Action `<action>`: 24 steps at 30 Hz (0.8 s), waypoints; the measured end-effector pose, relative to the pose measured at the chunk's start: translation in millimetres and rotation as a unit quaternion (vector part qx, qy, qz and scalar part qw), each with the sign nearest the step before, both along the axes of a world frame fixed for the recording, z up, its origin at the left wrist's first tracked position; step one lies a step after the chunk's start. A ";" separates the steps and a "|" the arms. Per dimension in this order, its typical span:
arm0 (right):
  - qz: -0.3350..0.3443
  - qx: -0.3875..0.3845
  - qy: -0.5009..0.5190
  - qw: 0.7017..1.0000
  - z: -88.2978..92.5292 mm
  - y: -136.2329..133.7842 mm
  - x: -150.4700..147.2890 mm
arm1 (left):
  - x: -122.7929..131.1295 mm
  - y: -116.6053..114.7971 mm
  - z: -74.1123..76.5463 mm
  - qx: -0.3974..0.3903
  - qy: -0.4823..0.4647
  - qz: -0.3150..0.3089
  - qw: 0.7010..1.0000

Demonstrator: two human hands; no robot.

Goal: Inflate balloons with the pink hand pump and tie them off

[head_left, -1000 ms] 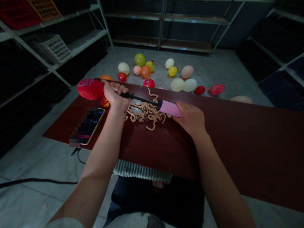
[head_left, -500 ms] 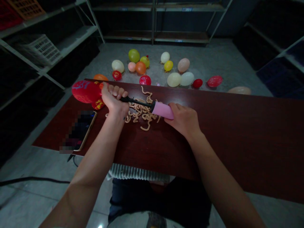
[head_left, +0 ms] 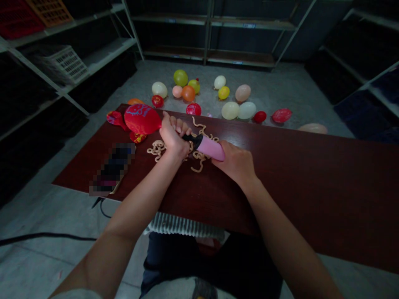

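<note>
A hand balloon pump with a pink barrel point(head_left: 211, 148) and a black end is held slantwise above the table. My right hand point(head_left: 235, 162) is wrapped round the right end of the pink barrel. My left hand point(head_left: 176, 135) is closed on the pump's black end and the neck of a red printed balloon point(head_left: 141, 119). That balloon is partly inflated and points left; the join at its neck is hidden by my fingers. Below my hands, many tan twisted strips, perhaps long thin uninflated balloons point(head_left: 157, 146), lie in a loose pile.
A phone point(head_left: 116, 166), blurred out, lies at the left of the dark red-brown table point(head_left: 296, 187). Smaller red balloon shapes point(head_left: 116, 119) sit at the table's far left corner. Several coloured balloons point(head_left: 188, 93) lie on the floor beyond, before metal shelves point(head_left: 174, 53).
My left hand has moved right toward the pink barrel, so the black rod between them shows much shorter. The red balloon has come right with it and looks rounder. The view has shifted slightly.
</note>
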State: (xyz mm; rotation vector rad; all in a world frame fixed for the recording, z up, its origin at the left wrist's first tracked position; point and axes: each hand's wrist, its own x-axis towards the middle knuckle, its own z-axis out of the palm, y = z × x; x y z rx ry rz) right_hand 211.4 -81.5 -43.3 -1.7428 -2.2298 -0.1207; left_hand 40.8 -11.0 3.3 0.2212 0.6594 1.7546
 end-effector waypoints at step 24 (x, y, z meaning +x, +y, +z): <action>-0.012 0.064 -0.057 0.996 2.0 11.7 27.4 | -52.4 30.4 0.4 -0.017 -0.026 0.055 0.998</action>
